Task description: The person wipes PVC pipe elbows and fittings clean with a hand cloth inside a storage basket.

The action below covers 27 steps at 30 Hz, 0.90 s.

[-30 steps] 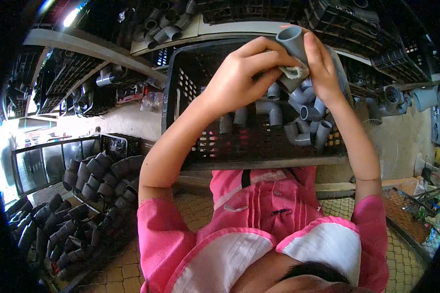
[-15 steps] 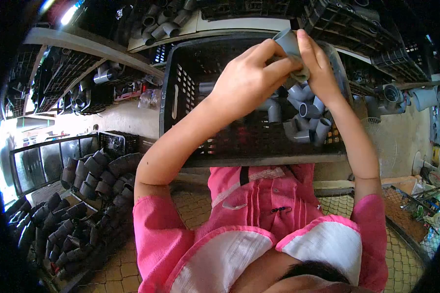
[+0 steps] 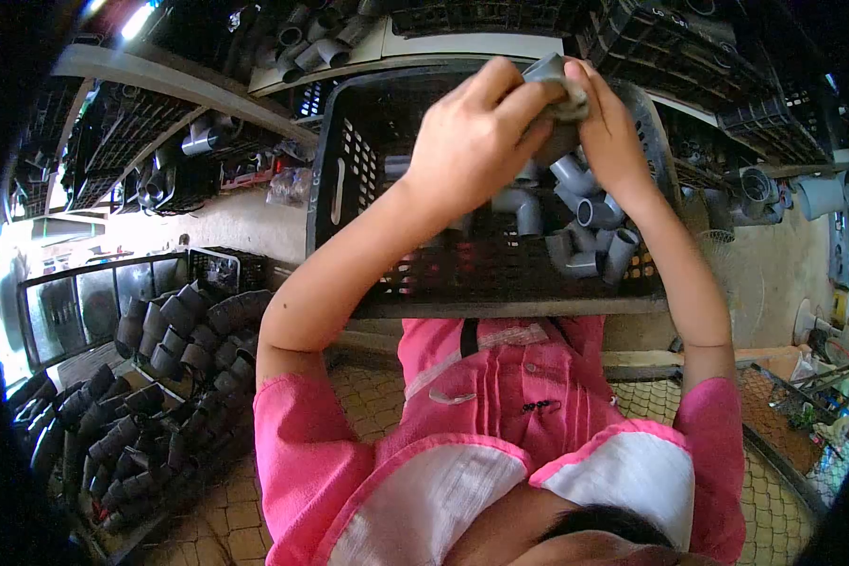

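Observation:
Above the far part of a black plastic crate (image 3: pixel 519 307), both hands are closed around a grey plastic pipe fitting (image 3: pixel 545 68). My left hand (image 3: pixel 472 132) presses a crumpled, dull greenish-grey rag (image 3: pixel 572 102) against the fitting with curled fingers. On the other side, my right hand (image 3: pixel 615 141) grips the fitting, its fingers partly hidden behind the rag. Much of the fitting is covered by fingers and cloth. Below the hands, several grey elbow fittings (image 3: pixel 596 212) lie loose in the crate's right half.
Dark pipe fittings (image 3: pixel 184 325) are heaped at the lower left, and others (image 3: pixel 311 47) lie on a shelf at the back. Black crates (image 3: pixel 679 47) stand at the upper right. A wooden beam (image 3: pixel 170 80) crosses the upper left. Wire mesh (image 3: pixel 368 406) lies below the crate.
The rag has moved up from the fitting's lower end to near its top. The fitting appears turned in my hands, and my left fingers have shifted upward.

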### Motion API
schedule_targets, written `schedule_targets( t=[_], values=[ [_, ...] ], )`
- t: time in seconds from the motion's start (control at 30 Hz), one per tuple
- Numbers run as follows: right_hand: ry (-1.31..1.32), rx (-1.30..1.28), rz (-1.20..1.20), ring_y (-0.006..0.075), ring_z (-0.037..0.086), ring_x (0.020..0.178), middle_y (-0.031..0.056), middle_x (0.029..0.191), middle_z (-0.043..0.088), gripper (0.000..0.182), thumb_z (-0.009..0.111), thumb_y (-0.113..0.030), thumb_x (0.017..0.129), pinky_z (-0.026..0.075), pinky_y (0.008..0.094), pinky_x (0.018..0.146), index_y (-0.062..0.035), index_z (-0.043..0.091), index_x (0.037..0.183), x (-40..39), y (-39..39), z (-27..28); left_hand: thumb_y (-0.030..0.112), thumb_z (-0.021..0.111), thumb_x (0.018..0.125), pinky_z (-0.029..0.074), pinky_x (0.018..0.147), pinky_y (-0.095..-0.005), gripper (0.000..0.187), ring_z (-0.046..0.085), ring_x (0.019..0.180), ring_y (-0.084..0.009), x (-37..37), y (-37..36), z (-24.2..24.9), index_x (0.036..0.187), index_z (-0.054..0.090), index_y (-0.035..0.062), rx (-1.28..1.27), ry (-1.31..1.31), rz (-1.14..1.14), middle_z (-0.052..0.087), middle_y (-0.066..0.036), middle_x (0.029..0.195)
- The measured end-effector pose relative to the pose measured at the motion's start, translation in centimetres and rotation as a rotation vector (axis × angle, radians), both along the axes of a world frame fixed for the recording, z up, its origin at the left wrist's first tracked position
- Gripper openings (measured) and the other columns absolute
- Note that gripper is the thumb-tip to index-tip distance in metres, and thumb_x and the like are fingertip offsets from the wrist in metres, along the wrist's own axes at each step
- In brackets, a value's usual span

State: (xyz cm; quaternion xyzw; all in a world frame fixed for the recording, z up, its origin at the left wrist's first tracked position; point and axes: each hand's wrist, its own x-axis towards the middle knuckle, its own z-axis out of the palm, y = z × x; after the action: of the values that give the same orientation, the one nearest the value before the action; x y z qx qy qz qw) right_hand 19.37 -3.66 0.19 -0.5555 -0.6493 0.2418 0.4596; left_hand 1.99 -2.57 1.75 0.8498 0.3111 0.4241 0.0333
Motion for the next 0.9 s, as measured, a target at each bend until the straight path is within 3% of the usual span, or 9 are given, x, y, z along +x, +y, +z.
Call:
schedule_targets(
  t=[0.1, 0.27, 0.37, 0.57, 0.67, 0.77, 0.8, 0.9],
  values=[
    [-0.004, 0.035, 0.057, 0.0338, 0.063, 0.105, 0.0207, 0.108, 0.065, 0.040, 0.045, -0.035, 0.102, 0.046, 0.0352, 0.090, -0.0037, 0.057, 0.122, 0.5, 0.4, -0.7, 0.012, 0.071, 0.077, 0.052, 0.064, -0.0378, 0.020, 0.061, 0.071, -0.0285, -0.5, 1.3, 0.1, 0.097, 0.067, 0.0105, 0.120, -0.037, 0.096, 0.054, -0.009, 0.082],
    [0.204, -0.114, 0.181, 0.0154, 0.061, 0.103, 0.0108, 0.108, 0.068, 0.043, 0.051, -0.038, 0.100, 0.043, 0.0281, 0.093, -0.0015, 0.062, 0.119, 0.6, 0.7, -0.6, 0.011, 0.067, 0.084, 0.052, 0.067, -0.0369, 0.018, 0.062, 0.075, -0.0333, -1.3, 2.1, 0.3, 0.102, 0.067, 0.0051, -0.083, -0.235, 0.093, 0.059, -0.014, 0.088],
    [0.227, -0.161, 0.197, 0.0118, 0.058, 0.104, 0.0074, 0.110, 0.068, 0.046, 0.051, -0.041, 0.100, 0.041, 0.0257, 0.095, 0.0004, 0.063, 0.118, 0.9, 1.0, -0.5, 0.008, 0.065, 0.086, 0.049, 0.075, -0.0315, 0.022, 0.063, 0.082, -0.0268, -1.5, 2.0, 0.2, 0.107, 0.065, 0.0001, -0.213, -0.236, 0.027, 0.062, -0.015, 0.092],
    [0.378, -0.174, 0.123, 0.0096, 0.057, 0.097, 0.0045, 0.103, 0.068, 0.046, 0.053, -0.043, 0.099, 0.042, 0.0245, 0.091, -0.0010, 0.066, 0.114, 0.9, 1.2, -0.8, 0.019, 0.060, 0.091, 0.048, 0.079, -0.0297, 0.028, 0.059, 0.083, -0.0163, -1.9, 2.5, -0.6, 0.107, 0.062, -0.0039, -0.616, -0.212, -0.140, 0.065, -0.010, 0.091],
    [0.303, -0.154, 0.154, 0.0099, 0.058, 0.096, 0.0042, 0.100, 0.068, 0.047, 0.053, -0.044, 0.098, 0.042, 0.0246, 0.091, -0.0004, 0.067, 0.111, 1.2, 1.2, -0.8, 0.021, 0.057, 0.089, 0.050, 0.071, -0.0323, 0.031, 0.065, 0.081, -0.0222, -2.0, 2.6, -1.2, 0.105, 0.065, -0.0045, -0.621, -0.214, -0.183, 0.066, -0.015, 0.092],
    [0.337, -0.230, 0.173, 0.0110, 0.058, 0.096, 0.0059, 0.100, 0.068, 0.051, 0.052, -0.046, 0.098, 0.042, 0.0241, 0.092, 0.0024, 0.068, 0.107, 1.5, 1.4, -0.9, 0.023, 0.054, 0.089, 0.047, 0.068, -0.0275, 0.031, 0.059, 0.078, -0.0132, -2.3, 2.1, 1.0, 0.102, 0.067, -0.0027, -1.143, -0.300, -0.188, 0.063, -0.007, 0.080],
    [0.343, -0.226, 0.147, 0.0116, 0.059, 0.097, 0.0064, 0.101, 0.068, 0.054, 0.052, -0.049, 0.097, 0.042, 0.0245, 0.092, 0.0021, 0.067, 0.108, 1.4, 1.4, -0.9, 0.025, 0.054, 0.089, 0.045, 0.065, -0.0242, 0.030, 0.055, 0.076, -0.0088, -2.3, 2.0, 1.0, 0.097, 0.068, -0.0002, -1.155, -0.368, -0.167, 0.061, -0.001, 0.076],
    [0.438, -0.308, 0.039, 0.0135, 0.059, 0.099, 0.0076, 0.105, 0.067, 0.062, 0.053, -0.058, 0.093, 0.042, 0.0261, 0.093, 0.0000, 0.067, 0.109, 1.4, 1.5, -0.5, 0.025, 0.054, 0.089, 0.044, 0.065, -0.0244, 0.029, 0.055, 0.075, -0.0088, -2.9, 2.3, 1.0, 0.097, 0.068, 0.0004, -1.199, -0.501, -0.184, 0.062, -0.002, 0.079]
  ],
)
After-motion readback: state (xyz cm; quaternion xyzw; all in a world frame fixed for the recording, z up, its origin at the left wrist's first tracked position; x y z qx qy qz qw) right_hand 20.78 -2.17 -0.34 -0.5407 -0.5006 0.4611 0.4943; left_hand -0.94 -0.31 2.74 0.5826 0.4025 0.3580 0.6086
